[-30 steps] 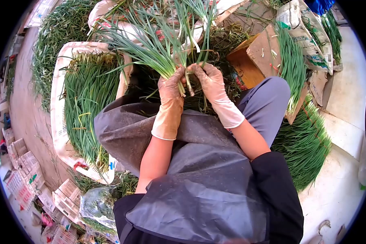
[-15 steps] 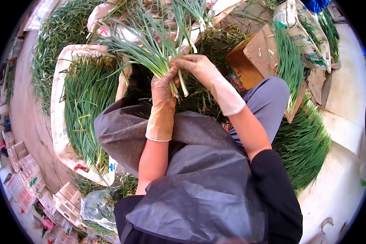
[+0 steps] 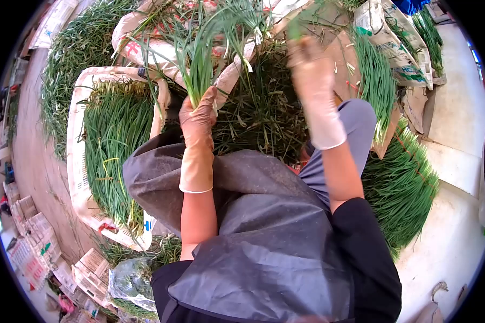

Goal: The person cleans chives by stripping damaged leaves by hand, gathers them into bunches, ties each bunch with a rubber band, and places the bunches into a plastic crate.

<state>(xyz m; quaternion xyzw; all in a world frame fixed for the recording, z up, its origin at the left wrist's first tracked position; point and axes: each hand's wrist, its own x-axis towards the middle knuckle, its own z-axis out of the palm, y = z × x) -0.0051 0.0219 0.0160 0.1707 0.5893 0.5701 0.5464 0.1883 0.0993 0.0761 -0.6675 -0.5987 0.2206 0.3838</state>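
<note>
My gloved left hand is closed around the pale stem ends of a bunch of chives, whose green leaves point up and away from me. To the right, my gloved right hand is raised and smeared by motion. A green blur shows at its fingertips, but I cannot make out whether they grip it. Loose chives lie beyond the left hand on a white sack. Between my knees spreads a dark heap of leaf scraps.
A white crate packed with chives stands at my left. A cardboard piece and laid-out chives are at the right, above a large chive pile. More greens are heaped at far left. A plastic bag sits at lower left.
My right hand has left the bunch and swung up and to the right. My left hand, still holding the chives, has shifted slightly left, and the bunch now stands more upright.
</note>
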